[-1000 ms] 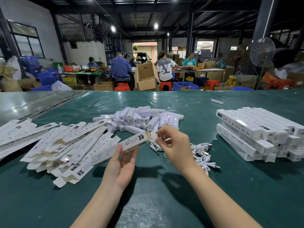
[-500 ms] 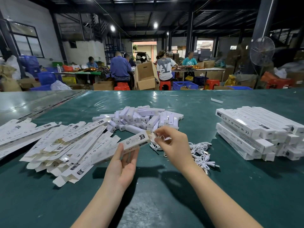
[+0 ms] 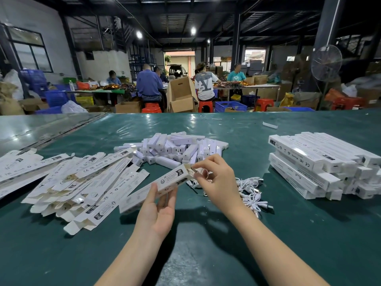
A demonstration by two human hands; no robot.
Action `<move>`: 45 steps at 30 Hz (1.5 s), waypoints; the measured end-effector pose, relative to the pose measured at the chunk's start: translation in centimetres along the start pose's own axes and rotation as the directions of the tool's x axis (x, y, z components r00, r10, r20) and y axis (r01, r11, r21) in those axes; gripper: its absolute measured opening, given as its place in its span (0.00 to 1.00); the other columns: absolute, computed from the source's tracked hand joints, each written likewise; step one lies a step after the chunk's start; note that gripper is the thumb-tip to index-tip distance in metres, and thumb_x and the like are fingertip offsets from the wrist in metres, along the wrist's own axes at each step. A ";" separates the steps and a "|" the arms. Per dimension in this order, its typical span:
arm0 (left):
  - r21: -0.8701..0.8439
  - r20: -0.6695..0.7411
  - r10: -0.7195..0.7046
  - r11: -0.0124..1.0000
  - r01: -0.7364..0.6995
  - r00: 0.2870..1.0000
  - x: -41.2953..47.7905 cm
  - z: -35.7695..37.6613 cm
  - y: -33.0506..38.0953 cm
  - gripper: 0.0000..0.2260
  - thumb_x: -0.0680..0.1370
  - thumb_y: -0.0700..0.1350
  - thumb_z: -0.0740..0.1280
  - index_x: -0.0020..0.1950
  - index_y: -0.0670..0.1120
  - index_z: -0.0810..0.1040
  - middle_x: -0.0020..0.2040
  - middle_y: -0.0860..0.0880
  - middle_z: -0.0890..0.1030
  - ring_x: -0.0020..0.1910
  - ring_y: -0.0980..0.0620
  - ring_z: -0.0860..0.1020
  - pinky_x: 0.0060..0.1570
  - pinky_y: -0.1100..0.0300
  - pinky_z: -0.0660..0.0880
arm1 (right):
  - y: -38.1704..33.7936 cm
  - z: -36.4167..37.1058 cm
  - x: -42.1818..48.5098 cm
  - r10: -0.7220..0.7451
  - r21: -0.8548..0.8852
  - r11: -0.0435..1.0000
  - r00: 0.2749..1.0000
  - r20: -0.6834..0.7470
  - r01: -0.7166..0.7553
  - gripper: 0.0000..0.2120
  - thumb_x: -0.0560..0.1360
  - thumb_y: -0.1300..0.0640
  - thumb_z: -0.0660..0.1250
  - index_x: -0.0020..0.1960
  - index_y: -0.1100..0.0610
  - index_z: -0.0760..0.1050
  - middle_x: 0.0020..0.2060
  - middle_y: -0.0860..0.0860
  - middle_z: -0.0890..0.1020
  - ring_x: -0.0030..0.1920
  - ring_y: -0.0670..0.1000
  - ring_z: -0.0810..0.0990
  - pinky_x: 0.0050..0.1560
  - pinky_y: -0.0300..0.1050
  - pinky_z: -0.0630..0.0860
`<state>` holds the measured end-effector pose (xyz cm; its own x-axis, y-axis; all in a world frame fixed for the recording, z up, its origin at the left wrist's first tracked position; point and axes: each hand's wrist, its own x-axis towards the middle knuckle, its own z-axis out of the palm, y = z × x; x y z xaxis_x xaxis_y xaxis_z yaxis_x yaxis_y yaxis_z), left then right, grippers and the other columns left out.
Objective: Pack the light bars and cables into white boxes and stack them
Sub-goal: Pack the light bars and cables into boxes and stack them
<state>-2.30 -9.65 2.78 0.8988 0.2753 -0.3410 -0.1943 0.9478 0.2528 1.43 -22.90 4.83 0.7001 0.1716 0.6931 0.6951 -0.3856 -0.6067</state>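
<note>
Green table (image 3: 226,254): left hand (image 3: 158,211) grips white box (image 3: 167,181); right hand (image 3: 218,182) pinches end, contents hidden.

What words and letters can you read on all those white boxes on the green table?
"CE FC RoHS": on a flattened white cardboard box in the left pile.
"RoHS FC CE": on a packed long white box in the right stack.
Small print and logo on the long white cardboard box that the left hand holds: too blurred to read.
Print on the other boxes: too small or blurred to read.
</note>
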 end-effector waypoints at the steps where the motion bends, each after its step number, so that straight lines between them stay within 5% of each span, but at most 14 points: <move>1: -0.003 0.002 0.001 1.000 -0.001 1.000 0.0 0.0 -0.1 0.05 0.78 0.39 0.63 0.44 0.39 0.74 0.40 0.41 0.80 0.45 0.46 0.78 0.58 0.46 0.71 | 0.0 0.0 0.0 0.001 -0.007 1.000 1.000 0.012 -0.001 0.07 0.69 0.67 0.70 0.44 0.58 0.82 0.37 0.42 0.69 0.32 0.43 0.71 0.38 0.32 0.69; 9: 0.095 0.075 0.036 0.994 -0.044 0.996 -0.2 -0.1 -0.1 0.05 0.78 0.38 0.63 0.43 0.40 0.75 0.32 0.42 0.82 0.44 0.47 0.79 0.53 0.45 0.72 | 0.2 -0.3 0.2 0.034 -0.120 0.993 0.994 0.108 -0.021 0.10 0.73 0.65 0.67 0.53 0.61 0.80 0.42 0.52 0.76 0.38 0.49 0.72 0.45 0.40 0.69; 15: 0.062 0.047 0.023 0.998 -0.026 0.999 -0.1 -0.2 0.0 0.05 0.78 0.38 0.63 0.42 0.40 0.75 0.31 0.42 0.82 0.44 0.47 0.79 0.54 0.46 0.72 | -0.4 -0.4 -0.1 0.002 -0.085 0.996 0.997 0.073 0.004 0.06 0.69 0.68 0.69 0.45 0.62 0.82 0.42 0.53 0.84 0.36 0.48 0.72 0.43 0.38 0.68; 21: 0.091 0.047 0.018 0.996 -0.022 0.999 0.0 -0.3 0.2 0.04 0.78 0.38 0.63 0.43 0.40 0.75 0.31 0.43 0.82 0.44 0.48 0.79 0.53 0.46 0.72 | -0.4 -1.0 0.4 0.060 -0.134 0.991 0.969 0.238 -0.029 0.15 0.67 0.71 0.64 0.50 0.60 0.82 0.49 0.55 0.83 0.50 0.55 0.78 0.54 0.46 0.72; 26: 0.116 0.061 0.042 0.992 -0.049 0.997 0.0 -0.2 0.0 0.04 0.78 0.38 0.63 0.44 0.41 0.75 0.33 0.43 0.83 0.44 0.49 0.79 0.51 0.47 0.73 | -0.3 -1.0 0.4 0.054 -0.081 0.996 0.982 0.180 -0.040 0.16 0.68 0.75 0.64 0.49 0.61 0.82 0.48 0.52 0.74 0.47 0.49 0.73 0.48 0.23 0.65; 29: 0.139 0.070 0.047 0.989 -0.056 0.996 0.0 -0.2 -0.1 0.03 0.78 0.38 0.63 0.46 0.42 0.75 0.39 0.42 0.82 0.45 0.49 0.79 0.53 0.47 0.75 | -0.2 -1.0 0.5 0.064 -0.008 0.998 0.982 0.177 -0.063 0.19 0.66 0.76 0.63 0.51 0.60 0.81 0.43 0.52 0.77 0.43 0.49 0.75 0.48 0.32 0.72; 32: 0.153 0.085 0.037 0.987 -0.050 0.996 -0.1 -0.4 -0.4 0.02 0.78 0.37 0.63 0.47 0.41 0.75 0.40 0.41 0.82 0.46 0.47 0.79 0.42 0.49 0.81 | -0.2 -1.0 0.4 0.138 0.125 0.980 0.980 0.141 -0.156 0.23 0.67 0.77 0.63 0.56 0.56 0.77 0.40 0.45 0.79 0.43 0.42 0.79 0.51 0.32 0.76; 37: 0.131 0.096 0.038 0.990 -0.051 0.995 -0.4 -0.1 -0.3 0.02 0.77 0.37 0.63 0.46 0.41 0.75 0.34 0.41 0.83 0.45 0.47 0.80 0.46 0.49 0.79 | -0.3 0.0 -0.2 0.138 0.160 0.978 0.990 -0.016 -0.133 0.15 0.70 0.72 0.66 0.51 0.56 0.79 0.38 0.42 0.79 0.38 0.38 0.79 0.43 0.30 0.75; 40: 0.111 0.077 0.050 0.992 -0.058 0.996 -0.4 -0.1 -0.2 0.02 0.78 0.37 0.63 0.46 0.42 0.75 0.33 0.42 0.83 0.45 0.48 0.80 0.52 0.47 0.74 | -0.6 0.3 -0.3 0.140 0.195 0.971 0.990 -0.007 -0.136 0.18 0.70 0.71 0.68 0.44 0.46 0.76 0.36 0.38 0.79 0.35 0.34 0.77 0.41 0.29 0.75; 45: 0.068 0.056 0.042 0.997 -0.046 0.998 -0.3 -0.1 -0.1 0.03 0.78 0.38 0.63 0.44 0.41 0.74 0.33 0.42 0.82 0.44 0.48 0.79 0.54 0.48 0.75 | -0.9 0.6 -0.1 0.227 0.339 0.910 0.972 0.068 -0.236 0.22 0.71 0.71 0.65 0.43 0.41 0.73 0.36 0.44 0.80 0.40 0.45 0.80 0.47 0.44 0.79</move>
<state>-2.59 -9.86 2.79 0.9104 0.3054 -0.2790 -0.2081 0.9211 0.3291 0.78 -22.05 5.07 0.8489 0.1413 0.5093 0.5229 -0.0838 -0.8483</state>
